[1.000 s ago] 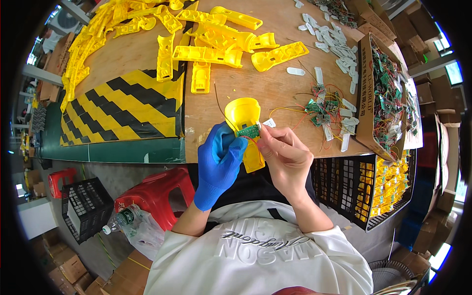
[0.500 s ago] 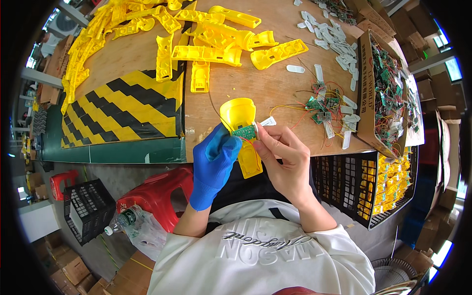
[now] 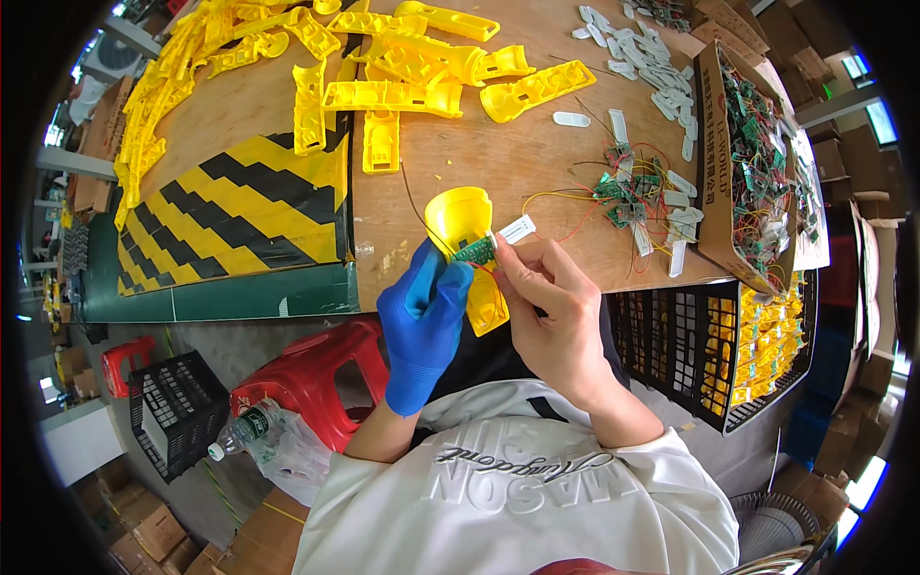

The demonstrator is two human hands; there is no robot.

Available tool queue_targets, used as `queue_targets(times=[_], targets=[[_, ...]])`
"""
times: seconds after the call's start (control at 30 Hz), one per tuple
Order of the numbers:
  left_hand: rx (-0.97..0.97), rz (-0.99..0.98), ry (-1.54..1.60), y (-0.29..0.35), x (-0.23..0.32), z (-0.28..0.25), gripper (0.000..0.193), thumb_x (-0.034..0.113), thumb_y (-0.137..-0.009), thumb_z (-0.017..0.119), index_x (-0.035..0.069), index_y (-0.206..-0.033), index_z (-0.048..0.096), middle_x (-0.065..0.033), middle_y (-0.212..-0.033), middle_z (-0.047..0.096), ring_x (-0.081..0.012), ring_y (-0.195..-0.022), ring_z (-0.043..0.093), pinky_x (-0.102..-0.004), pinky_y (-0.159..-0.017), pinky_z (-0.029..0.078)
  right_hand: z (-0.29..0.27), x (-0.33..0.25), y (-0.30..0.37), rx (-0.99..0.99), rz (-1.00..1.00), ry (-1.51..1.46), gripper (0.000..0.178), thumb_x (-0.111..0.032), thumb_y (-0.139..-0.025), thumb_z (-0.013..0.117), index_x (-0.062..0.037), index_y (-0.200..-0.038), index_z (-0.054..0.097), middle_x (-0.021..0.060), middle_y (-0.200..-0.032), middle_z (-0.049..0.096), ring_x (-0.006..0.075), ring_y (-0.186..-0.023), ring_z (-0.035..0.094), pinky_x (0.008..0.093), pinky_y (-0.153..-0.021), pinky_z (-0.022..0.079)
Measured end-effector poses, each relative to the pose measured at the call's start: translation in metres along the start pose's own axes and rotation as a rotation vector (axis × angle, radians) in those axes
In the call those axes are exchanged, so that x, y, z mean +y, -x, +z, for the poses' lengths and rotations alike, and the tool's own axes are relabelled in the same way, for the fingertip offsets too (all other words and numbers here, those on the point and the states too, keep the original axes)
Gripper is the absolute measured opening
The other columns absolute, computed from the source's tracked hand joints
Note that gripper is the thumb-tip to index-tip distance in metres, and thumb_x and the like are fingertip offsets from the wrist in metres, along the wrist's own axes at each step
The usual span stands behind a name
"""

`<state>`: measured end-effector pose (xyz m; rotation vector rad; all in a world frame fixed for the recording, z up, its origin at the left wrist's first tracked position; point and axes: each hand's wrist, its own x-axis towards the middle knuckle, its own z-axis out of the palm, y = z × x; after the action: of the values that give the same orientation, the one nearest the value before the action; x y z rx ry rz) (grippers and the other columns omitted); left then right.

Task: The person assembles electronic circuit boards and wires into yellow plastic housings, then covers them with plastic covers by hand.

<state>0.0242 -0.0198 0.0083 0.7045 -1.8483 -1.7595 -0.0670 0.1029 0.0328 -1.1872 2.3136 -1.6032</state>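
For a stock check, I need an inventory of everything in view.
Wooden table: one, brown, ahead
Flared plastic shell: one, yellow, centre, held
Rectangular circuit board: one, green, over that shell
Trough-shaped plastic shells: many, yellow, table's far and left areas
Flat oblong strips: many, white, table's right
Open cardboard box: one, brown, table's right edge
Wired circuit boards: many, green, table's right and box
Striped sheet: one, yellow and black, table's left
Slatted plastic crates: two, black, left and right
Plastic stools: two, red, left
Stacked cartons: several, brown, both sides
Fabric shirt: one, white, lower middle
Left hand: one, blue-gloved, holding the shell
Right hand: one, bare, at the board
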Motion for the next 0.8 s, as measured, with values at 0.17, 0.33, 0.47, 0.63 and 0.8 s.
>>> queue_targets(times=[0.17,0.33,0.47,0.63,0.8], targets=[[0.038,0.18,-0.099,0.0042,-0.0026,0.0037,0.041,0.026,-0.099,0.064,-0.002,-0.129,0.062,-0.008,-0.094,0.073,-0.0038,-0.083,0.058,-0.0246,-0.072,0.05,-0.0036,-0.0033,0.0026,0.011,-0.017,0.034,0.042,0.015,-0.081,0.065,0.0034,-0.121,0.068,0.0154,-0.093,0.062,0.0255,-0.08,0.066,0.0345,-0.069,0.054],[0.048,0.212,-0.191,0.0083,0.002,0.0033,0.048,0.033,-0.098,0.066,-0.002,-0.13,0.061,-0.0095,-0.095,0.074,-0.0039,-0.084,0.058,-0.025,-0.072,0.051,-0.0073,-0.0056,0.0046,0.012,-0.027,0.064,0.047,0.016,-0.077,0.064,0.0038,-0.123,0.067,0.0155,-0.092,0.062,0.0272,-0.08,0.065,0.0351,-0.069,0.054],[0.01,0.076,0.035,0.0084,-0.0032,0.0009,0.043,0.027,-0.099,0.065,-0.004,-0.129,0.061,-0.0058,-0.1,0.072,-0.004,-0.086,0.056,-0.0235,-0.074,0.049,-0.0029,-0.0053,0.0044,0.052,-0.047,0.075,0.046,0.015,-0.077,0.064,0.0031,-0.122,0.068,0.0148,-0.09,0.062,0.0273,-0.079,0.065,0.0352,-0.068,0.054],[0.032,0.011,0.176,0.008,-0.004,0.0065,0.04,0.023,-0.1,0.063,-0.005,-0.129,0.061,-0.0005,-0.102,0.068,-0.0037,-0.086,0.053,-0.0208,-0.074,0.047,0.0009,-0.0004,0.0035,0.043,-0.001,0.028,0.041,0.013,-0.08,0.066,-0.0001,-0.119,0.07,0.0132,-0.088,0.062,0.0259,-0.075,0.065,0.0356,-0.064,0.053],[0.054,0.096,0.084,0.0089,-0.0039,0.0073,0.039,0.021,-0.099,0.064,-0.005,-0.129,0.061,0.0015,-0.099,0.065,-0.0017,-0.082,0.051,-0.017,-0.069,0.043,0.001,-0.0013,0.0047,0.05,-0.007,0.051,0.04,0.012,-0.081,0.066,-0.0006,-0.12,0.07,0.0127,-0.088,0.062,0.0252,-0.073,0.063,0.0354,-0.062,0.052]])
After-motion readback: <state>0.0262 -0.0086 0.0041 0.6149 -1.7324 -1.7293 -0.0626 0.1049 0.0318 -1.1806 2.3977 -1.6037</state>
